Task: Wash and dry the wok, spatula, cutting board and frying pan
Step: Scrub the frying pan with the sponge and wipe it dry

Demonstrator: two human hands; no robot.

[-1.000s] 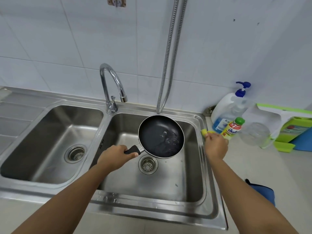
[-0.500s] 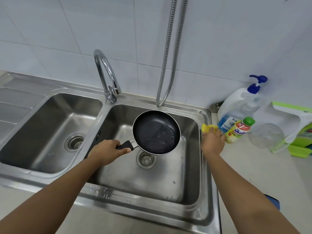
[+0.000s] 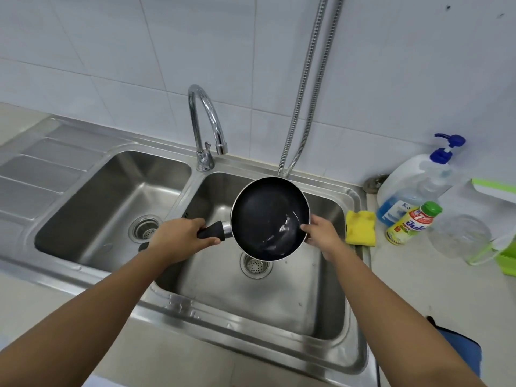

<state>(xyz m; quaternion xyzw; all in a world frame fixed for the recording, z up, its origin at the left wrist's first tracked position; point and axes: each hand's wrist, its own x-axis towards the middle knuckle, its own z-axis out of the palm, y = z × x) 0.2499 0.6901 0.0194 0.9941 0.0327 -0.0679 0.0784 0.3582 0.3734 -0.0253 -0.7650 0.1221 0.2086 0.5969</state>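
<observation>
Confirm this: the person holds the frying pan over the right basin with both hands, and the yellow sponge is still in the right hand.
Not quite. In the head view the right hand has no sponge in it; it holds the rim of the frying pan. The yellow sponge lies on the sink's right edge. The rest stands: the left hand holds the handle, over the right basin.

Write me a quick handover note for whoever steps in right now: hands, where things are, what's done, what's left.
Left hand grips the frying pan by its handle, over the right basin. Right hand holds the pan's right rim.
Yellow sponge lies on the sink edge beside the dish soap bottle.
Faucet is off; the pan looks wet.
Wok, spatula and cutting board are out of view. Drying the pan remains.
</observation>
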